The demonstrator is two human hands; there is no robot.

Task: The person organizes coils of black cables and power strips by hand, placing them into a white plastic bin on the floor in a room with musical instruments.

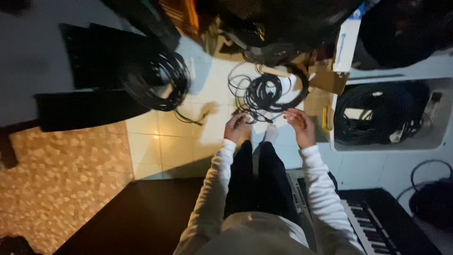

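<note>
I look straight down at my two arms in pale long sleeves. A loose coil of black cable (pixel 269 92) lies on the white tiled floor ahead of me. My left hand (pixel 238 126) is curled around a strand of that cable at the coil's near edge. My right hand (pixel 300 125) pinches another strand of the same cable, fingers bent. A thin length of it runs between the two hands. My dark trousers and a pale sock show below.
A second black cable coil (pixel 163 85) lies to the left by black flat cases (pixel 94 56). A white tub (pixel 439 134) on the right holds a thick black cable bundle (pixel 377 113). A keyboard (pixel 363 226) sits at lower right, a dark panel (pixel 141 212) at lower left, cardboard (pixel 330 80) behind.
</note>
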